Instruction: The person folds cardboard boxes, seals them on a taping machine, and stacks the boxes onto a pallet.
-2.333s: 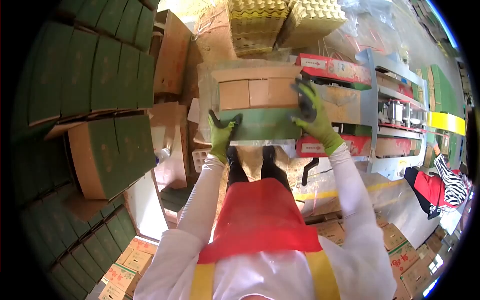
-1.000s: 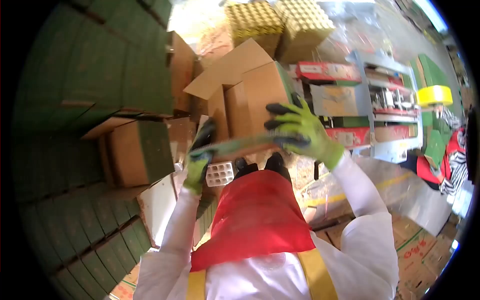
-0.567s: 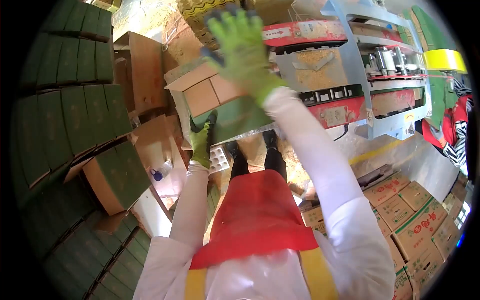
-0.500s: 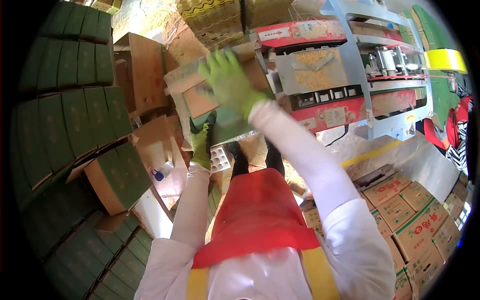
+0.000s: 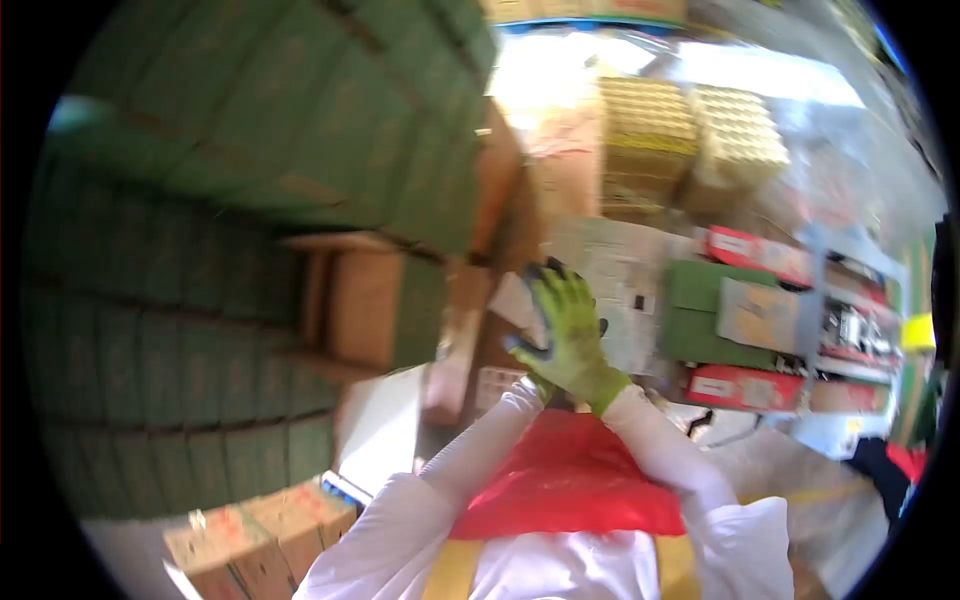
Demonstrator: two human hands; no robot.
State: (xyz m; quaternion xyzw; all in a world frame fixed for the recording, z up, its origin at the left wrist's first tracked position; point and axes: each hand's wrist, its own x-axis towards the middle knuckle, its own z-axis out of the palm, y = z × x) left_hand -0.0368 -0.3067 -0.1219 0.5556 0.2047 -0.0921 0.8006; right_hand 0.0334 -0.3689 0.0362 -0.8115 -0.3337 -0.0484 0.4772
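My right hand (image 5: 572, 335), in a green glove with dark fingertips, is raised in front of my body with its fingers spread and nothing in it. Behind and below it is my left hand (image 5: 541, 386), mostly hidden by the right one, so its fingers and grip cannot be made out. A pale work surface (image 5: 625, 270) lies just beyond the hands. To the right, a green box (image 5: 695, 311) sits between the red side rails of the taping machine (image 5: 848, 330).
Green boxes (image 5: 180, 370) are stacked on the left, with an open carton (image 5: 365, 305) at their edge. Yellow egg trays (image 5: 648, 130) stand beyond the work surface. Printed cartons (image 5: 262, 540) are at lower left. Part of a co-worker's red clothing (image 5: 906, 461) shows at far right.
My hands have come off the box and moved together. The green box is now at the machine, right of the work surface. The whole view has swung leftward and is blurred.
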